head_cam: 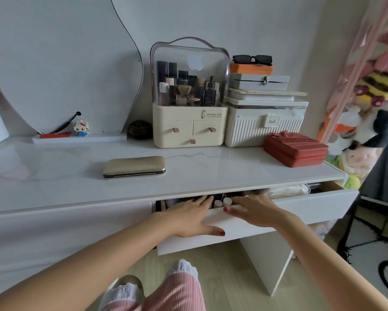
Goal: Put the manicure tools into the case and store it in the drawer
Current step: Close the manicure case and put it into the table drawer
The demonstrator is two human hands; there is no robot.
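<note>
head | left hand (189, 217) on drawer (300, 207) front's top edge, fingers straight over the rim, thumb on the front face | right hand (254, 211) flat on the same edge, holding nothing | gold case (134, 166) closed on desk (222, 167), well apart from both hands | drawer partly open

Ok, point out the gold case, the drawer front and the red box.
gold case (134, 165), head view, middle of its textured lid.
drawer front (318, 204), head view, bare white panel right of the hands.
red box (296, 147), head view, centre of its ribbed lid.
</note>
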